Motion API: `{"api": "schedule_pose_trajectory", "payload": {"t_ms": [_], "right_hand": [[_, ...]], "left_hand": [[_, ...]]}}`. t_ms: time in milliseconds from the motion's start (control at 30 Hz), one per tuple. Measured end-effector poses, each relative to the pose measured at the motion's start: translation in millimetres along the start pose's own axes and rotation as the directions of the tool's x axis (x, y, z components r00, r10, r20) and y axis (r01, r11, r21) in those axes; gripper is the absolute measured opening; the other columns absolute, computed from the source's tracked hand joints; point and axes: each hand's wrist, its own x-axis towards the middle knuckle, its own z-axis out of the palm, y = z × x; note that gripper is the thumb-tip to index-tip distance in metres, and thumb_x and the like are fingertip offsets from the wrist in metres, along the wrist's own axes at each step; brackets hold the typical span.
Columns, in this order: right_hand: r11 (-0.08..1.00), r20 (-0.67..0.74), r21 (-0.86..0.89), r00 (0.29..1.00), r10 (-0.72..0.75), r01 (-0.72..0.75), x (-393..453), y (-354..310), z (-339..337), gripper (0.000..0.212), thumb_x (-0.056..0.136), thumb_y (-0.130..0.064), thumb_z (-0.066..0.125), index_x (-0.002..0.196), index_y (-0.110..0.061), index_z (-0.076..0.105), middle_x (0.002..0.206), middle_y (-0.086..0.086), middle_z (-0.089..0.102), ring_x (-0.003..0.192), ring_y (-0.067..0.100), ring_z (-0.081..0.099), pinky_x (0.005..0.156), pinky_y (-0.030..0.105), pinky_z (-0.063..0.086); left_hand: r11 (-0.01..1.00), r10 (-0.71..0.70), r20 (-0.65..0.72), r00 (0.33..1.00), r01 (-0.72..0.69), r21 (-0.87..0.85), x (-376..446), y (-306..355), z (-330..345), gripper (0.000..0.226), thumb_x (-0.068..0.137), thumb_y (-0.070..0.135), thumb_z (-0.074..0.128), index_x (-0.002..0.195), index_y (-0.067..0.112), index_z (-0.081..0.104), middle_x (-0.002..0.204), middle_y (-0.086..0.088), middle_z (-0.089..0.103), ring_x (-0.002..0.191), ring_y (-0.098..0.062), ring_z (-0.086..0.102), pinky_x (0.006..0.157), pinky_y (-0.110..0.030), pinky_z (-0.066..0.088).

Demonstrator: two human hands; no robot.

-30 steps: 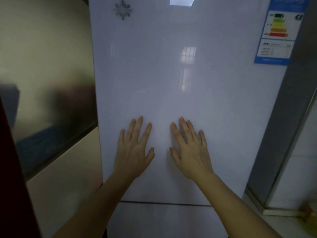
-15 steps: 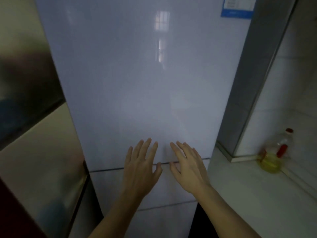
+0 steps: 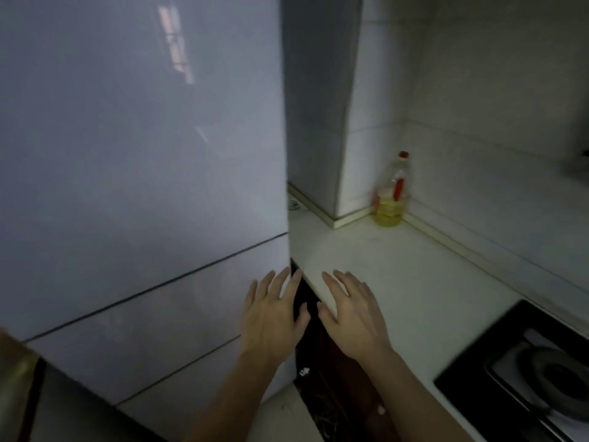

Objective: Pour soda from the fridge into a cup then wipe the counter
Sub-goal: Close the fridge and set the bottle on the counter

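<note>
The pale glossy fridge (image 3: 143, 154) fills the left of the head view, its doors closed. To its right lies the white counter (image 3: 398, 275). My left hand (image 3: 272, 317) is open, fingers spread, in front of the fridge's lower right corner. My right hand (image 3: 353, 314) is open too, hovering over the counter's front left edge. Neither hand holds anything. No soda or cup is in view.
A plastic bottle (image 3: 390, 193) with yellow oil and a red cap stands in the counter's back corner by a tiled pillar (image 3: 322, 106). A black gas stove (image 3: 529, 368) with a burner sits at the right. A dark gap (image 3: 318, 362) separates fridge and counter cabinet.
The view has swung right and down, so the fridge slid left and the counter, bottle and stove came into view. Both hands have come off the fridge door and shifted right.
</note>
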Motion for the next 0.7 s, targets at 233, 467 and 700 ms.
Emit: {"api": "schedule_pose_trajectory", "payload": {"t_ms": [233,467,700], "right_hand": [[0.969,-0.077,-0.07,0.97,0.231,-0.236,-46,101,-54,0.06,0.091,-0.048,0.038,0.141,-0.018,0.049,0.141,0.01,0.052,0.132,0.03,0.047,0.11,0.05,0.037],[0.857,-0.218,-0.12,0.856,0.469,-0.5,-108,195,-111,0.054,0.09,-0.041,0.053,0.139,-0.018,0.051,0.139,0.01,0.055,0.13,0.03,0.048,0.109,0.05,0.037],[0.635,-0.379,-0.121,0.627,0.681,-0.763,-195,245,-155,0.051,0.09,-0.043,0.053,0.136,-0.02,0.052,0.134,0.004,0.056,0.127,0.025,0.049,0.108,0.048,0.039]], "left_hand": [[0.975,0.192,0.083,0.978,-0.181,-0.13,35,125,45,0.058,0.088,0.045,0.042,0.139,0.02,0.056,0.138,-0.005,0.06,0.127,-0.028,0.055,0.106,-0.053,0.044],[0.883,0.433,0.14,0.891,-0.388,-0.265,47,251,93,0.057,0.088,0.044,0.041,0.136,0.021,0.058,0.138,-0.003,0.06,0.127,-0.027,0.055,0.106,-0.052,0.043],[0.65,0.731,0.126,0.67,-0.629,-0.427,35,363,127,0.056,0.088,0.044,0.042,0.138,0.023,0.055,0.142,0.001,0.056,0.131,-0.022,0.05,0.112,-0.047,0.039]]}}
